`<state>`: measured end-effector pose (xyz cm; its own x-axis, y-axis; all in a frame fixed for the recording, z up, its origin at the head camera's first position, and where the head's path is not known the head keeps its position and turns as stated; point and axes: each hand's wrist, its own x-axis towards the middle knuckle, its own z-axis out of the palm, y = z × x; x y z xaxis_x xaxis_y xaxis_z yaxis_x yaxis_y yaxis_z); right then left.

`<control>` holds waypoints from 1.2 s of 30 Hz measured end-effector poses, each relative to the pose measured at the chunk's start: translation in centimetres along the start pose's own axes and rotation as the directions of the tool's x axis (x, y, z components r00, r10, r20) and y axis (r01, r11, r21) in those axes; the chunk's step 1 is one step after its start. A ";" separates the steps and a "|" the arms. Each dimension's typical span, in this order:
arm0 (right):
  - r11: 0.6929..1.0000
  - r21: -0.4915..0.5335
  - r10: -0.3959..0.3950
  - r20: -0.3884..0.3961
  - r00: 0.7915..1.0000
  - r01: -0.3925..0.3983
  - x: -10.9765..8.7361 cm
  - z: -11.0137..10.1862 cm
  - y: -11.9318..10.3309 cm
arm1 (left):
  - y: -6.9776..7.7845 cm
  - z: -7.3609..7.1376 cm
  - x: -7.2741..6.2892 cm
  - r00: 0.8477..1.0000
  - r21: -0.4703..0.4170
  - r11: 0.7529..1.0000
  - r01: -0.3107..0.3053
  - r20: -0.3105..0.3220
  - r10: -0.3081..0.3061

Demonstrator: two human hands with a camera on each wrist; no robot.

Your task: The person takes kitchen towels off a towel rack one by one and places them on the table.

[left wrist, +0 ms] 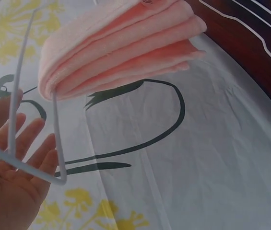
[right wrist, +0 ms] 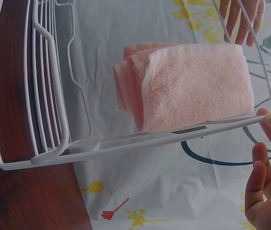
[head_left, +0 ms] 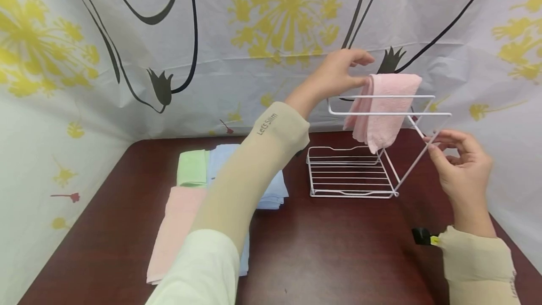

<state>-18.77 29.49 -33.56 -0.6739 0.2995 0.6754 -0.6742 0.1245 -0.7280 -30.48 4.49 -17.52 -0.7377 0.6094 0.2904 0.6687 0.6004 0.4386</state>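
A folded pink towel drapes over the top bars of a white wire rack, its layered folds hanging down in the left wrist view. My left hand is at the top left end of the rack, close beside the towel. Its fingers are spread and loosely bent behind the top wire loop, holding nothing. On the other side my right hand pinches the rack's slanted side bar between thumb and forefinger, the other fingers curled loosely. The towel hangs above the rack's lower grid shelf.
Left of the rack lie a light green cloth, a larger pink cloth and folded blue cloths, partly hidden under my left arm. A small black object shows by my right wrist. A patterned curtain borders the dark table.
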 end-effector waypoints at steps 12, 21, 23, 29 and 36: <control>0.995 -0.104 -0.003 0.003 1.000 0.003 -0.1 -0.5 0.2 | -0.3 1.5 1.0 0.999 -0.014 1.000 0.023 0.046 -0.023; 0.986 -0.167 0.012 -0.004 1.000 -0.012 -0.1 -0.5 0.0 | -0.1 1.8 1.3 0.992 -0.048 0.998 0.027 0.126 -0.021; 0.989 -0.146 0.013 -0.003 1.000 -0.013 -0.1 -0.5 0.0 | -0.1 1.8 1.2 0.991 -0.050 0.998 0.024 0.132 -0.017; 0.992 -0.126 0.004 -0.001 1.000 -0.004 -0.3 -0.4 -0.1 | -0.2 2.0 1.0 0.991 -0.018 1.000 0.023 0.129 -0.021; 0.999 0.027 -0.021 0.018 1.000 0.020 -0.3 -0.3 0.0 | -0.3 2.0 1.1 0.991 0.040 0.998 0.043 0.127 -0.048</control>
<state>-18.53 29.66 -33.80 -0.6651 0.2796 0.6924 -0.6958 0.1045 -0.7106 -31.29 6.03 -18.97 -0.7512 0.6407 0.1589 0.6393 0.6462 0.4168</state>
